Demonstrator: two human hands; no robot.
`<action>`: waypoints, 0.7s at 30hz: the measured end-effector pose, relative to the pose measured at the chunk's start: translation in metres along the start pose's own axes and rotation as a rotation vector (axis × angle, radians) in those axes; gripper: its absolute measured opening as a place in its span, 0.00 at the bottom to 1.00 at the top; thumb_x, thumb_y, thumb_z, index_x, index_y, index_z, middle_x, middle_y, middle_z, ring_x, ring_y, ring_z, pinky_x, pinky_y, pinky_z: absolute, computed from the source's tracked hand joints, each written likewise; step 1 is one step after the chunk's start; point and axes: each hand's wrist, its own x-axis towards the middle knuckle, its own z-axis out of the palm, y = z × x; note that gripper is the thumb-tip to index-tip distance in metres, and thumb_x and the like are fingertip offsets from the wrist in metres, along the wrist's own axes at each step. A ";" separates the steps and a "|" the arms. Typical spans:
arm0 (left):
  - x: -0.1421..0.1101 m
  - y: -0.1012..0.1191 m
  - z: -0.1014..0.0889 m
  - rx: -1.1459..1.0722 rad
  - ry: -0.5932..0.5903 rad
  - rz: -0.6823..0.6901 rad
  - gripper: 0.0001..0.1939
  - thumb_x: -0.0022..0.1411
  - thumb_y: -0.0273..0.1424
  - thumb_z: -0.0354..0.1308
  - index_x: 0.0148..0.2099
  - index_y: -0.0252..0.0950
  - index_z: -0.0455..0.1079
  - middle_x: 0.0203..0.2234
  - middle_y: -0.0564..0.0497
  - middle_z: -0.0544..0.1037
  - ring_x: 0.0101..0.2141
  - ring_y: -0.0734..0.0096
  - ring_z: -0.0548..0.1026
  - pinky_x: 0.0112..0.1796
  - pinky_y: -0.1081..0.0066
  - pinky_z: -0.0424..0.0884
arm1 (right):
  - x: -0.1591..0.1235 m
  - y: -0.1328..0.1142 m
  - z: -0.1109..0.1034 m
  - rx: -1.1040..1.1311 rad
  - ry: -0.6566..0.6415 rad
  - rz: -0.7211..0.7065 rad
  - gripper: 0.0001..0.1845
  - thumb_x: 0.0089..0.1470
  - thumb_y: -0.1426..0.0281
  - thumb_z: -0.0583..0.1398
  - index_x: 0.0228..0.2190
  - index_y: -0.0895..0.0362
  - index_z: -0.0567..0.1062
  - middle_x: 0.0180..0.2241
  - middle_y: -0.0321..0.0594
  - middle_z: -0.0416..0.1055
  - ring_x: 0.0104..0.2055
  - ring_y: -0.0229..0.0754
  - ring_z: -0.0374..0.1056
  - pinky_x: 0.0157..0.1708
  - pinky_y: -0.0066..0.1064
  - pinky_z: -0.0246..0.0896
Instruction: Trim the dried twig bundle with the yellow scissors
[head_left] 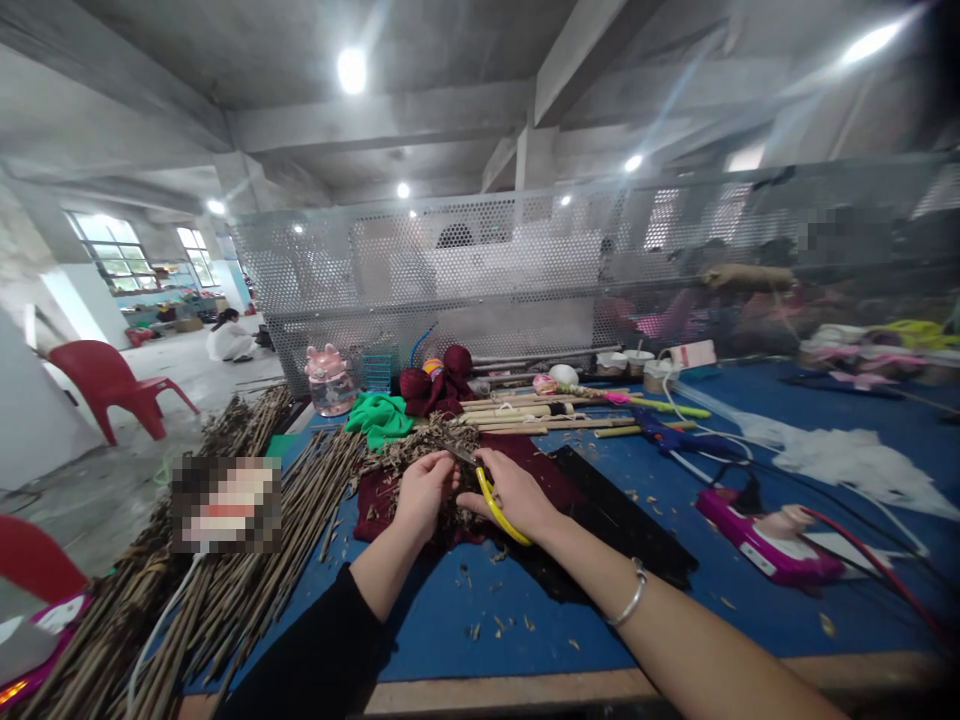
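My right hand [517, 495] is closed round the yellow handles of a pair of scissors [491, 500], whose blades point up and left. Close by on the left, my left hand [421, 492] is closed in a pinch beside the blade tips; what its fingers hold is too small to make out. A heap of dry, curled brown leaves and plant bits [420, 445] lies just beyond and under both hands. Beneath the heap spreads a dark red cloth [375, 510], with a black cloth [622, 520] to its right.
Long dry stalks [277, 540] cover the table's left side. Behind the hands lie a green cloth [381, 418], a pink-lidded jar [330, 380] and bamboo sticks [517, 408]. A blue glue gun [667, 432], a purple power strip [772, 540] and cables lie right. A perforated metal screen [495, 280] stands behind.
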 end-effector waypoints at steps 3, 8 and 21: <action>-0.003 -0.001 0.003 0.026 -0.052 0.002 0.13 0.41 0.33 0.64 0.30 0.30 0.70 0.19 0.53 0.71 0.20 0.81 0.67 0.23 0.79 0.63 | 0.001 -0.002 0.001 0.015 0.013 -0.007 0.29 0.45 0.54 0.60 0.44 0.57 0.63 0.39 0.45 0.67 0.40 0.45 0.64 0.38 0.33 0.58; -0.003 -0.003 0.002 0.015 -0.071 0.019 0.13 0.42 0.35 0.64 0.27 0.31 0.69 0.19 0.54 0.71 0.20 0.81 0.67 0.23 0.80 0.62 | 0.002 0.001 0.000 0.023 0.001 -0.036 0.22 0.47 0.53 0.59 0.38 0.56 0.66 0.32 0.41 0.69 0.33 0.42 0.65 0.31 0.29 0.56; -0.001 0.000 0.000 0.180 -0.018 0.125 0.11 0.45 0.34 0.61 0.30 0.31 0.71 0.19 0.54 0.72 0.20 0.79 0.68 0.24 0.77 0.64 | 0.000 0.001 -0.001 -0.020 -0.010 -0.044 0.30 0.45 0.52 0.59 0.46 0.56 0.62 0.41 0.46 0.67 0.43 0.46 0.64 0.39 0.34 0.58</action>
